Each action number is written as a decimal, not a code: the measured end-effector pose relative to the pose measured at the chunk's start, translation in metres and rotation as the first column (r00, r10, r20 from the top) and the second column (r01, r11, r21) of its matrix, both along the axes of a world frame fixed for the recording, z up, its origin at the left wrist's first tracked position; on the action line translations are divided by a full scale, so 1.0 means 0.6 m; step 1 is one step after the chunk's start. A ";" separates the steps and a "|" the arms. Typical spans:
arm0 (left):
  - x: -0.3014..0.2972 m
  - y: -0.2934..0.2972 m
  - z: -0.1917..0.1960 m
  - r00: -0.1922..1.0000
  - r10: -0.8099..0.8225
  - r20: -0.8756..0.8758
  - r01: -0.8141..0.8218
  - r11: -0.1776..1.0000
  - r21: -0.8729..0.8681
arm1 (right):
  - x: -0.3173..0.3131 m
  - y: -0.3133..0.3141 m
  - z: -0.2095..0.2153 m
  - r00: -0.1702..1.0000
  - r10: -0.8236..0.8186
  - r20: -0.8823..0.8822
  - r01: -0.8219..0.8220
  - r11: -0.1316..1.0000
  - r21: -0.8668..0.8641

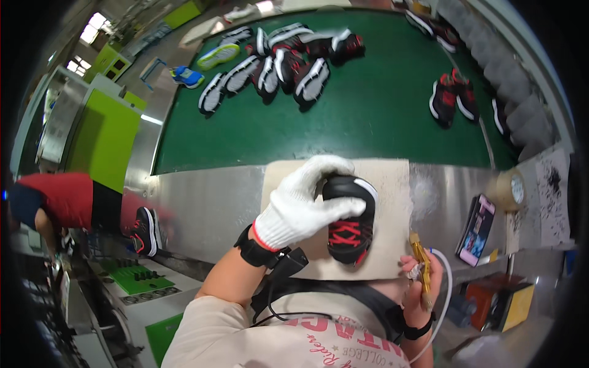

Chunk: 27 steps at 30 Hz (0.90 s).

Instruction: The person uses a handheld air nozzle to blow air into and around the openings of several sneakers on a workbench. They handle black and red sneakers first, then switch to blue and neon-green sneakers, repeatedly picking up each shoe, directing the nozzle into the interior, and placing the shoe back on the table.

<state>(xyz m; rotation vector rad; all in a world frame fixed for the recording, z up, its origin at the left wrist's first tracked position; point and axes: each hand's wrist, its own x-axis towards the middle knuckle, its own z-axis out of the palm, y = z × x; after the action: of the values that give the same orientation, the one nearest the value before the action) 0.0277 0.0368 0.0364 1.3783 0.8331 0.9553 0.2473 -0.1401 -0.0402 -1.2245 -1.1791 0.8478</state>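
Right of the beige mat [396, 202], the right hand's [415, 297] fingers curl round a brass-coloured tool [419, 250] (a white hose [450, 276] loops alongside). Over the mat, the gloved left hand [299, 207] clasps a black shoe [345, 233]; beyond the mat lie other shoes [268, 80].

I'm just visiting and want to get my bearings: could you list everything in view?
Held shoe: one, black and red, left hand
Tool: one, brass, right hand
Hose: one, white, by tool
Mat: one, cream, under held shoe
Ledge: one, silver, under mat
Worktop: one, green, ahead
Far shoes: about ten, mixed, overlapping
Blue shoe: one, worktop's left edge
Right shoes: at least five, black and red
Left shoe: one, black and red
Phone: one, pinkish, right
Tape: one, tan, beyond phone
Co-worker: one, red top, left
Cabinet: one, lime, left
Remaining background: unclear
Left hand: one, white glove
Right hand: one, ungloved
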 end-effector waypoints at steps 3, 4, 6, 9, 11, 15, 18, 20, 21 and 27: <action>-0.007 -0.014 -0.038 0.989 -0.149 -0.007 0.149 0.980 0.135 | -0.039 0.010 0.062 0.923 0.262 -0.281 -0.227 0.962 0.153; -0.004 -0.010 -0.034 0.986 -0.162 0.025 0.158 0.981 0.108 | -0.043 0.020 0.072 0.863 0.364 -0.351 -0.311 0.929 0.199; -0.005 0.002 -0.025 0.968 -0.248 -0.026 0.249 0.961 0.122 | -0.046 0.055 0.077 0.799 0.476 -0.367 -0.400 0.877 0.266; 0.011 0.032 -0.031 0.922 -0.383 -0.053 0.387 0.908 0.160 | -0.030 0.061 0.056 0.805 0.413 -0.427 -0.342 0.910 0.236; 0.028 0.043 -0.042 0.904 -0.424 0.045 0.420 0.903 0.089 | -0.019 0.059 0.041 0.836 0.401 -0.375 -0.322 0.911 0.257; 0.051 0.062 -0.056 0.885 -0.456 0.091 0.459 0.889 -0.012 | 0.005 0.087 0.039 0.867 0.407 -0.287 -0.349 0.908 0.231; 0.057 0.071 -0.068 0.923 -0.374 0.091 0.384 0.910 -0.159 | 0.010 0.085 0.025 0.869 0.363 -0.336 -0.313 0.930 0.194; 0.052 0.081 -0.085 0.932 -0.351 0.084 0.359 0.928 -0.103 | 0.003 0.079 0.000 0.865 0.350 -0.359 -0.286 0.933 0.220; 0.053 0.085 -0.088 0.946 -0.301 0.121 0.316 0.941 -0.125 | 0.001 0.081 -0.011 0.850 0.365 -0.380 -0.295 0.927 0.232; 0.036 0.090 -0.138 0.906 -0.068 0.418 0.207 0.932 -0.298 | -0.028 0.058 -0.046 0.762 0.376 -0.527 -0.339 0.925 0.170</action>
<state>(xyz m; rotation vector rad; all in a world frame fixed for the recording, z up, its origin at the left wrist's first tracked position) 0.0491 0.0906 -0.0465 0.8891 0.5431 0.8943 0.2304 -0.1051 -0.0681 -0.6220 -0.9534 1.3374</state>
